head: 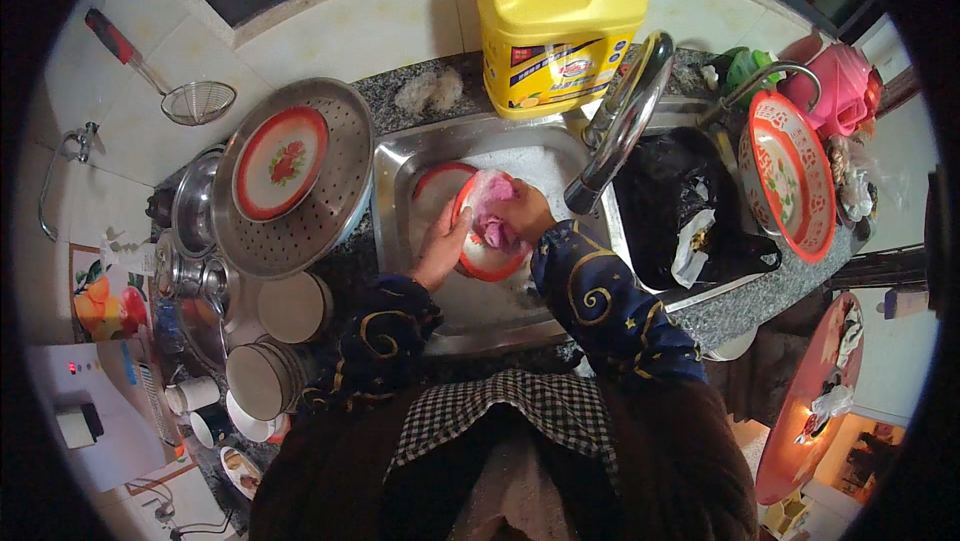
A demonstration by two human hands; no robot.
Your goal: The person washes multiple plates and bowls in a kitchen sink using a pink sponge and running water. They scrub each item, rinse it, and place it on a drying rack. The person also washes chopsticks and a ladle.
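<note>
Over the stainless steel sink (480,334), my left hand (442,247) grips the left rim of a white enamel plate (487,265) with a red edge. My right hand (528,212) presses a pink cloth (493,196) against the plate's inner face; the fingers are partly hidden by the cloth. Another red-rimmed dish (442,182) lies in the sink behind the plate, partly covered by it. White suds show in the basin. The chrome faucet (622,120) arches over the sink's right side, close to my right hand.
A yellow detergent jug (559,30) stands behind the sink. At left, a perforated steel tray (345,158) holds a red-rimmed plate (281,163), with stacked bowls (259,382) nearer me. A black plastic bag (660,166) fills the right basin; a red-rimmed enamel basin (787,175) leans beyond it.
</note>
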